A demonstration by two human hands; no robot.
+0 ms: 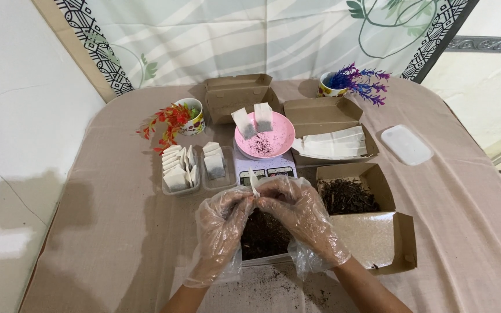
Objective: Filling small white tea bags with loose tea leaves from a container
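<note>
Scale (262, 168) display mostly hidden behind pink plate (279, 142) and gloved hands; sachet (254, 182) largely covered by fingers (244, 197) (contents indiscernible); forearms cut off at bottom edge.

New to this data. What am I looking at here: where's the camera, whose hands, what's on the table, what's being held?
There is one picture, from a camera on the person's head looking down at their own two hands. No robot is involved. Both wear loose clear plastic gloves.

The left hand and right hand meet over a tray of dark loose tea and together pinch a small white paper tea bag.

On the beige tablecloth: clear tubs of filled bags, a pink dish with two bags sitting on a small scale, a cardboard box of flat empty bags, another box of loose tea, a white lid, and two cups of artificial plants.
</note>
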